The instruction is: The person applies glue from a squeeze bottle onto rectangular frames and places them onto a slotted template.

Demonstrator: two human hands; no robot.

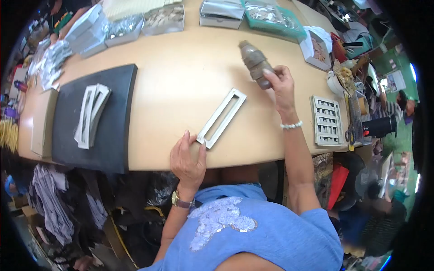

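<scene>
My right hand (282,86) is closed round the lower end of a brown, taped bottle-like object (255,63), held tilted above the table. At the table's front edge, my left hand (188,160) touches the near end of a pale rectangular frame (221,118) with a long slot, its fingertips and thumb around that corner. The frame lies slantwise on the tan table (167,99). On the left, several similar pale frames (91,115) lie overlapped on a black board (115,108).
White boxes (163,20) and a green tray (275,20) of small parts line the far edge. A slatted pale stack (327,121), scissors (350,134) and a black cylinder (379,127) are at the right. Another person's arm (68,27) shows at the upper left.
</scene>
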